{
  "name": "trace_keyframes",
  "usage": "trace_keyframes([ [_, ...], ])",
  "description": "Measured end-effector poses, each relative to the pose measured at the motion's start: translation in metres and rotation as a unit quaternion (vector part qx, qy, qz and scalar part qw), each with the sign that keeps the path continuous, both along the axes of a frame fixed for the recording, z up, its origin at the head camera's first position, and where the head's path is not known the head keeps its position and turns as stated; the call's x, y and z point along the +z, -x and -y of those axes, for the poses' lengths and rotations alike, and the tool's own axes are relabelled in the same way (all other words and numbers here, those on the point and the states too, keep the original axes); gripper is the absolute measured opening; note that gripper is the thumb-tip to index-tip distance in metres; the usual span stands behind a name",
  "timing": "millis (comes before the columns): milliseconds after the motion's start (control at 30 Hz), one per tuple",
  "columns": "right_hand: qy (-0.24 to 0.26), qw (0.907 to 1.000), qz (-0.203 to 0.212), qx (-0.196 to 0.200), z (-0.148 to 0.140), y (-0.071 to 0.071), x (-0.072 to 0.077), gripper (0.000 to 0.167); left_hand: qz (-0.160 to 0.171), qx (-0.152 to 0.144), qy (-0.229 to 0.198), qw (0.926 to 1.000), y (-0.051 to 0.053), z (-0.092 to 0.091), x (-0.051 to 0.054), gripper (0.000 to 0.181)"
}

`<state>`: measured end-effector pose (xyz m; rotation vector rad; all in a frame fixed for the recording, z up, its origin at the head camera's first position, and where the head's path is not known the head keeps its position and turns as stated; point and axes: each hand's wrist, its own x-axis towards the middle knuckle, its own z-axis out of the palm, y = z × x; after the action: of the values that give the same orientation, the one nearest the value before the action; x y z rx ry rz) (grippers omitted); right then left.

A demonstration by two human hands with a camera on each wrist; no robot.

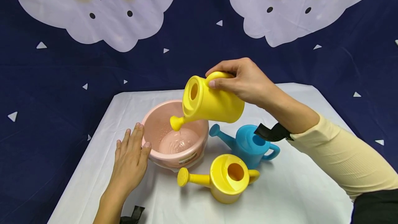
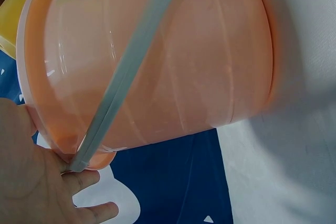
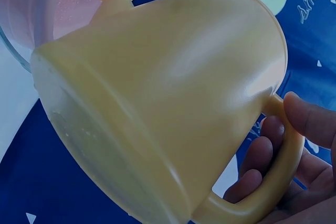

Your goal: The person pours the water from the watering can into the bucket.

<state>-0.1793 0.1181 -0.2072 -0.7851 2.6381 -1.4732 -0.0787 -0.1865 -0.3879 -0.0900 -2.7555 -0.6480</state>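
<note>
In the head view my right hand (image 1: pixel 245 82) grips the handle of a yellow watering can (image 1: pixel 219 106), raised and tilted with its spout down over a pink bucket (image 1: pixel 157 127). A thin trickle falls from the spout's head, and ripples show in the water (image 1: pixel 178 144) on the bucket's floor. My fingers curl through the can's handle (image 3: pixel 257 203) in the right wrist view. My left hand (image 1: pixel 129 161) touches the left side of the bucket's rim with fairly straight fingers. The bucket's grey handle (image 2: pixel 128 72) hangs across its side in the left wrist view.
A second yellow watering can (image 1: pixel 225 194) stands upright in front of the bucket, spout to the left. Behind it stands a blue watering can (image 1: pixel 248 149), close to the bucket's right side. A white cloth (image 1: pixel 295 196) covers the table; a dark blue curtain (image 1: pixel 199 68) hangs behind.
</note>
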Motion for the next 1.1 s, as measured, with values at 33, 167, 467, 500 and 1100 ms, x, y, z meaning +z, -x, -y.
trace_keyframes([
  [33,-0.001,1.0000,-0.001,0.000,0.0003,0.0000,0.0002,0.020,-0.001,0.000,0.000,1.0000,0.0000,0.0000,0.0000,0.056],
  [167,-0.008,1.0000,-0.003,-0.002,0.0012,-0.0004,0.0014,0.020,0.000,0.000,0.001,1.0000,-0.0006,0.0000,-0.0001,0.057],
  [467,-0.011,0.9999,-0.012,0.001,0.0033,-0.0015,0.0032,0.020,0.005,0.001,0.001,1.0000,-0.0015,-0.0003,0.0001,0.057],
  [500,-0.012,0.9998,-0.015,0.001,0.0036,-0.0015,0.0033,0.020,0.005,0.001,0.001,1.0000,-0.0015,-0.0003,0.0002,0.057],
  [1100,-0.040,0.9988,-0.026,-0.004,0.0077,-0.0008,0.0066,0.020,0.001,0.000,-0.002,1.0000,-0.0012,-0.0007,0.0010,0.056],
])
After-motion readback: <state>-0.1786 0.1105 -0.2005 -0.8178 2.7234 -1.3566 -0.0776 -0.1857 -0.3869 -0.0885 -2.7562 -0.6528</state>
